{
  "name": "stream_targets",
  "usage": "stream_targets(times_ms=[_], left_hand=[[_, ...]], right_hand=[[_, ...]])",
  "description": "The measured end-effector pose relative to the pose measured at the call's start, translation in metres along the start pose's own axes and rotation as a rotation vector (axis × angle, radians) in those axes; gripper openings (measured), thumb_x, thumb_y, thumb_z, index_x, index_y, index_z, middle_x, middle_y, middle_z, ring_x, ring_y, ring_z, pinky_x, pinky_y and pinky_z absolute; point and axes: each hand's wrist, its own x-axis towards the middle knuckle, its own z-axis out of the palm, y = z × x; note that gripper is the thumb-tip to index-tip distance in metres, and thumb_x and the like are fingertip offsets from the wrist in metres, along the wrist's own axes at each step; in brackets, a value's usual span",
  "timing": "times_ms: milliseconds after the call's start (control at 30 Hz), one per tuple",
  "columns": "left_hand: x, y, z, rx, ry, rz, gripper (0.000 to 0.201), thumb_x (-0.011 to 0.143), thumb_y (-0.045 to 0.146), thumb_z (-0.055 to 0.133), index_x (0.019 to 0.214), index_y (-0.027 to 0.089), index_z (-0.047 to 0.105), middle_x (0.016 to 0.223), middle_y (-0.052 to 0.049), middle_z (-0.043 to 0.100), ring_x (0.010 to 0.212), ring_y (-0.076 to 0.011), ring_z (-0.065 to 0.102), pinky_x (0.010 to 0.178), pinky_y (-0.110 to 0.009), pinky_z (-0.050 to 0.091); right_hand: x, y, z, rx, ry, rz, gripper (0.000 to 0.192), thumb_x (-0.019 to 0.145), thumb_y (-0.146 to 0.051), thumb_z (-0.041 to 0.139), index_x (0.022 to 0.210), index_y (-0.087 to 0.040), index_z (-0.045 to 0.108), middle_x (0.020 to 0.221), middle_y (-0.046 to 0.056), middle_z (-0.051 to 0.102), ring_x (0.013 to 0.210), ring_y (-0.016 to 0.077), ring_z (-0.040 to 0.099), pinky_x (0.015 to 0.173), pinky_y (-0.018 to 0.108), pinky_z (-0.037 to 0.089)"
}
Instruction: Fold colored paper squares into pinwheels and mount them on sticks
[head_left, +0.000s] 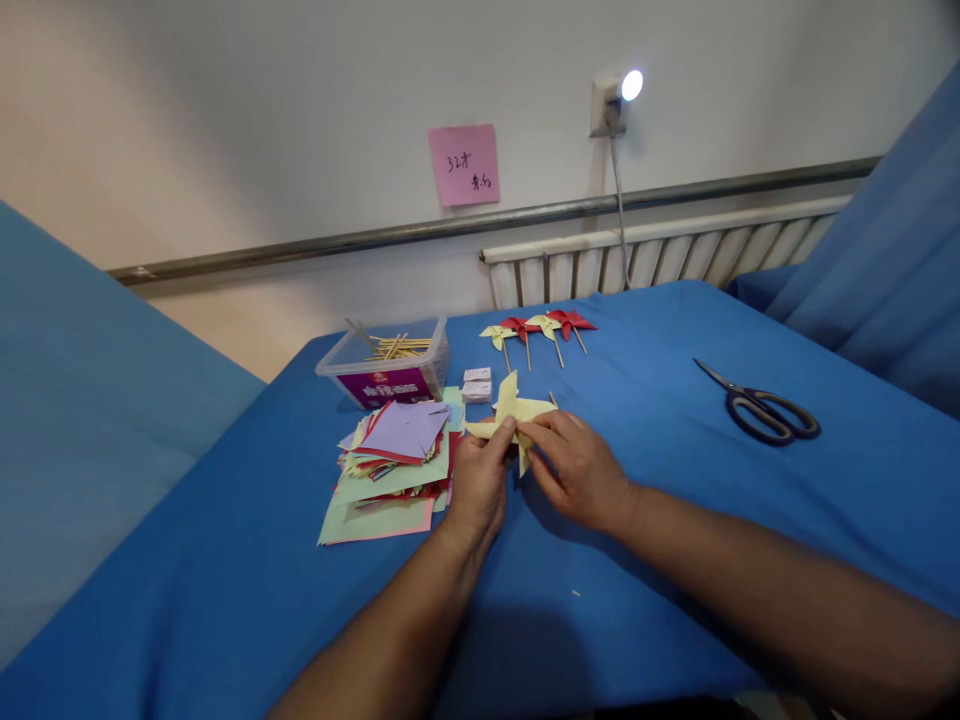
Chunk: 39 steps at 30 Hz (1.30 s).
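My left hand (477, 485) pinches a pale yellow paper pinwheel (507, 402), thumb pressed flat near its middle, the other fingers mostly hidden behind it. My right hand (577, 468) has its fingertips drawn close together on the pinwheel's middle from the other side, its thumb a little apart below; I cannot tell exactly what those tips grip. The pinwheel is up between my hands, over the blue cloth (660, 600). Just beyond it are two small white boxes (477, 386), their contents out of sight. To the left, a clear plastic tub (439, 362) with a purple label holds thin wooden sticks (399, 347), one poking above the rim. In front of the tub lies a pile of coloured paper (405, 430), purple on top. Farther back, four pinwheels (545, 325) on sticks lie in a row, yellow and red alternating; scissors (761, 408) lie off to the right.
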Motion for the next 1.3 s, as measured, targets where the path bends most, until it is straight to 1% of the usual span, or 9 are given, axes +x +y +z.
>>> stream_targets(times_ms=[133,300,400,500,567,667,900,1067,1300], left_hand=[[0.001,-0.001,-0.004,0.021,0.056,-0.017,0.026,0.070,0.032,0.077,0.084,0.012,0.071,0.077,-0.006,0.072,0.071,-0.0172,0.066,0.070,-0.028,0.049],[0.002,0.000,-0.006,0.119,0.120,-0.089,0.031,0.064,0.032,0.081,0.085,0.011,0.072,0.079,-0.007,0.073,0.066,-0.0172,0.065,0.066,-0.028,0.050],[0.001,0.000,-0.006,0.168,0.121,-0.146,0.032,0.061,0.033,0.082,0.082,0.011,0.072,0.076,-0.007,0.073,0.060,-0.0158,0.063,0.061,-0.027,0.048],[0.000,0.000,-0.007,0.154,0.067,-0.170,0.035,0.061,0.033,0.082,0.087,0.011,0.072,0.079,-0.008,0.073,0.064,-0.0169,0.064,0.065,-0.029,0.049],[-0.001,0.000,-0.008,0.142,0.039,-0.173,0.036,0.063,0.033,0.081,0.090,0.011,0.072,0.081,-0.009,0.073,0.067,-0.0177,0.065,0.068,-0.030,0.050],[-0.002,0.000,-0.009,0.123,0.003,-0.181,0.033,0.063,0.032,0.080,0.087,0.011,0.072,0.081,-0.010,0.073,0.069,-0.0188,0.066,0.070,-0.031,0.050],[-0.002,-0.001,-0.008,0.119,-0.022,-0.203,0.029,0.062,0.025,0.080,0.086,0.011,0.072,0.081,-0.010,0.073,0.072,-0.0201,0.067,0.069,-0.030,0.050],[-0.001,0.005,-0.008,0.080,0.021,-0.182,0.027,0.061,0.023,0.079,0.084,0.011,0.072,0.080,-0.009,0.073,0.071,-0.0188,0.066,0.069,-0.028,0.050],[-0.002,0.014,-0.006,-0.024,0.061,-0.194,0.024,0.058,0.020,0.079,0.079,0.012,0.072,0.080,-0.007,0.074,0.067,-0.0166,0.065,0.066,-0.026,0.049]], right_hand=[[-0.002,0.003,0.004,0.149,0.055,0.075,0.023,0.091,-0.019,0.049,0.111,-0.020,0.061,0.097,0.009,0.063,0.091,0.0214,0.059,0.082,0.037,0.050],[0.001,0.013,0.006,0.242,0.244,0.333,0.022,0.086,-0.028,0.059,0.107,-0.021,0.064,0.107,0.008,0.060,0.083,0.0179,0.059,0.081,0.036,0.049],[0.004,0.021,0.011,0.401,0.196,0.530,0.019,0.080,-0.035,0.066,0.093,-0.021,0.068,0.092,0.004,0.064,0.074,0.0173,0.057,0.072,0.033,0.047],[0.006,0.026,0.017,0.766,0.103,0.715,0.024,0.075,-0.043,0.067,0.074,-0.019,0.064,0.069,0.000,0.061,0.062,0.0147,0.053,0.061,0.030,0.042],[0.008,0.027,0.018,0.950,0.073,0.773,0.029,0.070,-0.045,0.071,0.069,-0.018,0.060,0.062,-0.002,0.059,0.057,0.0123,0.050,0.060,0.028,0.039],[0.009,0.025,0.018,1.030,0.090,0.828,0.032,0.067,-0.046,0.074,0.066,-0.018,0.059,0.058,-0.004,0.055,0.054,0.0101,0.045,0.057,0.027,0.034],[0.009,0.022,0.019,1.063,0.161,0.868,0.034,0.069,-0.050,0.073,0.073,-0.018,0.061,0.056,-0.004,0.055,0.052,0.0105,0.045,0.053,0.026,0.035],[0.009,0.020,0.019,1.027,0.255,0.740,0.034,0.073,-0.047,0.072,0.093,-0.020,0.065,0.073,0.000,0.065,0.062,0.0129,0.055,0.057,0.027,0.044],[0.005,0.017,0.021,0.943,0.229,0.688,0.029,0.076,-0.045,0.070,0.090,-0.020,0.070,0.075,0.002,0.068,0.064,0.0147,0.058,0.059,0.029,0.048]])
